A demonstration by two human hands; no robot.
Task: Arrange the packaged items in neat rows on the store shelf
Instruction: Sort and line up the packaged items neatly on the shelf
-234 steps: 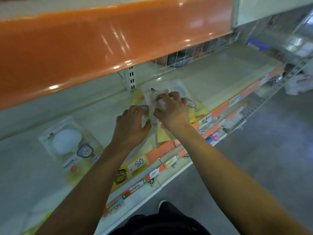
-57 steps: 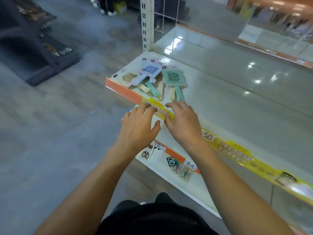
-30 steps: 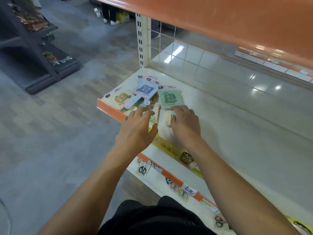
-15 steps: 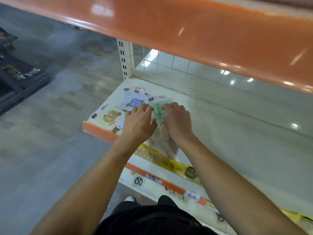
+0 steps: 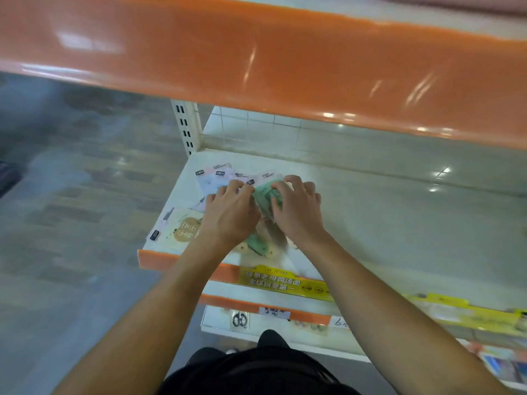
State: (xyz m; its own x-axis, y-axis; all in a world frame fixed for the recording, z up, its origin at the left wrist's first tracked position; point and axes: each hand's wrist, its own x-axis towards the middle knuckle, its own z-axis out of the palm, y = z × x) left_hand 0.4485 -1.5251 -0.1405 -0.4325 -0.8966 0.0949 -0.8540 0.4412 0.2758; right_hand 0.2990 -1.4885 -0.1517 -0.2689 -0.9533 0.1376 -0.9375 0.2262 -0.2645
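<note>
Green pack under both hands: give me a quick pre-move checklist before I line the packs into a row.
1. Both hands on the pile: ok. Left hand and right hand both sit on the packs.
2. Firm grip on green pack: cannot tell, fingers cover it.
3. Packs in a neat row: not ok, they overlap in a fanned heap.
4. Beige pack clear of the shelf edge: not ok, it lies right at the front corner.
5. Room on the shelf to the right: ok, bare surface there.
</note>
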